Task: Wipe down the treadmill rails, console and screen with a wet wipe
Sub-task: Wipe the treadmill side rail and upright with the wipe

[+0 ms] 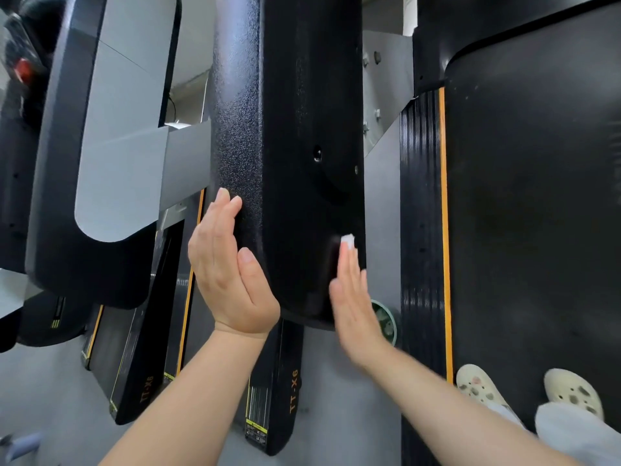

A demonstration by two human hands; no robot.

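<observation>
1. The left hand (228, 267) lies flat and released against the black rail (289, 163).
2. The blurred right hand (353, 297) seemingly presses the wipe (348, 239) with straight fingers; it could slip free.

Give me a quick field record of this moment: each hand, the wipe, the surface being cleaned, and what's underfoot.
surface: black textured rail, running up the middle of the view
left hand: open, flat against the rail's left side
right hand: fingers straight, pressing the wipe onto the rail's right side; motion-blurred
wet wipe: white, only a bit shows past the fingertips
underfoot: treadmill belt, orange stripe along its edge
</observation>
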